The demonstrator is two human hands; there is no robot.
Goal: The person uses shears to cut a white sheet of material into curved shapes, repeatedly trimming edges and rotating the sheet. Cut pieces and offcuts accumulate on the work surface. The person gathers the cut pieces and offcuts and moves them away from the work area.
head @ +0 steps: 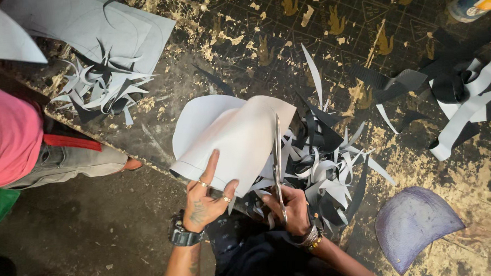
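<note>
My left hand (pixel 206 197) grips the near edge of a curled pale grey sheet (pixel 229 134), thumb on top and fingers spread beneath. My right hand (pixel 289 208) holds a pair of scissors (pixel 278 158), whose blades point away from me and run up along the sheet's right edge. Both hands hover over a heap of grey and black offcut strips (pixel 326 162). A dark watch sits on my left wrist, bracelets on the right.
A worn cutting mat (pixel 329 35) flecked with dried glue covers the floor. A purple curved piece (pixel 412 224) lies at the right. More grey sheets and scraps (pixel 102 78) are at the upper left. Another person in pink sits at the left (pixel 8 134). A can (pixel 474 1) stands top right.
</note>
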